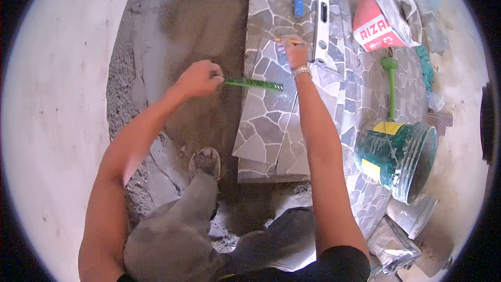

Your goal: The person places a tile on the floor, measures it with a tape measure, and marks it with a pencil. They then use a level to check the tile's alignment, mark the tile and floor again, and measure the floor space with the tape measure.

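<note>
My left hand [200, 79] is closed around one end of a narrow green strip with dark marks [251, 83], which looks like a ruler. The strip reaches rightward over the edge of the grey stone-patterned tiles [265, 102]. Above its far end, my right hand [294, 51] pinches an orange pencil [296, 42], held roughly level over the tile. A bracelet or watch [302, 71] circles that wrist. Just right of this hand lies a long spirit level [322, 26]. A tool with a blue handle [298, 1] rests on the tiles above it.
Bare grey-brown floor [203, 26] lies left of the tiles, along a white wall [57, 99]. At the right are a red-and-white bag [377, 28], a green mallet [389, 65], a green bucket [386, 149] on its side and another bag [394, 248]. My shoe [205, 161] is beside the tiles.
</note>
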Tool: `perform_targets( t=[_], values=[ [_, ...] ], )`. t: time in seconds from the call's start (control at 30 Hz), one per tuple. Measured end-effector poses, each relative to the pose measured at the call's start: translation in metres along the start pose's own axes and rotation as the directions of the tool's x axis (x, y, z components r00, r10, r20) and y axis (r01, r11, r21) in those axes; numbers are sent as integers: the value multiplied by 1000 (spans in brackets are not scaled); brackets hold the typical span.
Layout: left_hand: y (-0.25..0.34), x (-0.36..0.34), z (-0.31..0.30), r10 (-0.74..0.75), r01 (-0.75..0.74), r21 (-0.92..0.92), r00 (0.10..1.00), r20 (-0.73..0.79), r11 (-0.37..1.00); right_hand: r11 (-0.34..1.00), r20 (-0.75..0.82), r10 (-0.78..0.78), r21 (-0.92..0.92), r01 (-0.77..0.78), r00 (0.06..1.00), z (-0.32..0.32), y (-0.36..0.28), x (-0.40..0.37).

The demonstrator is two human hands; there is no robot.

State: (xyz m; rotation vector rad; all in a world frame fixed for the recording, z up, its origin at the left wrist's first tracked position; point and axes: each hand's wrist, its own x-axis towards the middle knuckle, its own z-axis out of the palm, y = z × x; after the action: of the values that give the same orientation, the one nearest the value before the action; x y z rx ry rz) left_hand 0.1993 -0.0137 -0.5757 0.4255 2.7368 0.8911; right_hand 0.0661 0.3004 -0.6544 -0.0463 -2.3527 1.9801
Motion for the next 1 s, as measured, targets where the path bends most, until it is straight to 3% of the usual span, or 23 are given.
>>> perform_targets(
  t=[0.17, 0.27, 0.37, 0.47, 0.57, 0.67, 0.77, 0.87, 0.97, 1.0],
  values=[
    [-37, -71, -22, -197, 173, -173, 971, -135, 970, 993, 2, -56, -107, 56, 998, 4, 2, -1],
    [-50, -99, -36, -450, 414, -390, 893, -2, 822, 992, 18, -42, -121, 43, 999, 4, -8, -8],
    [-45, -119, -39, -531, 476, -346, 843, -83, 809, 972, 51, -107, -204, 115, 993, 3, 1, -1],
    [-57, -134, -31, -561, 467, -478, 825, -69, 744, 983, 63, -93, -151, 102, 994, 2, 9, 1],
    [-55, -142, -29, -568, 458, -521, 821, -64, 721, 959, 9, -173, -227, 171, 985, 6, 15, 4],
    [-34, -145, -32, -692, 474, -747, 721, 27, 465, 980, 62, -91, -169, 101, 994, 1, 9, 4],
    [-24, -147, -31, -727, 323, -902, 686, 16, 285, 985, 94, -59, -154, 73, 994, 0, -4, -1],
    [-5, -143, -35, -774, 225, -967, 630, 55, 115, 961, 88, -73, -259, 94, 993, -1, -17, -5],
    [-10, -132, -13, -723, 117, -993, 688, 57, 33, 986, 93, -53, 166, 37, 994, 11, -20, -17],
    [-8, -129, -7, -719, 97, -995, 693, 60, 11, 988, 225, 6, 149, -40, 974, 22, -59, -48]
  ],
)
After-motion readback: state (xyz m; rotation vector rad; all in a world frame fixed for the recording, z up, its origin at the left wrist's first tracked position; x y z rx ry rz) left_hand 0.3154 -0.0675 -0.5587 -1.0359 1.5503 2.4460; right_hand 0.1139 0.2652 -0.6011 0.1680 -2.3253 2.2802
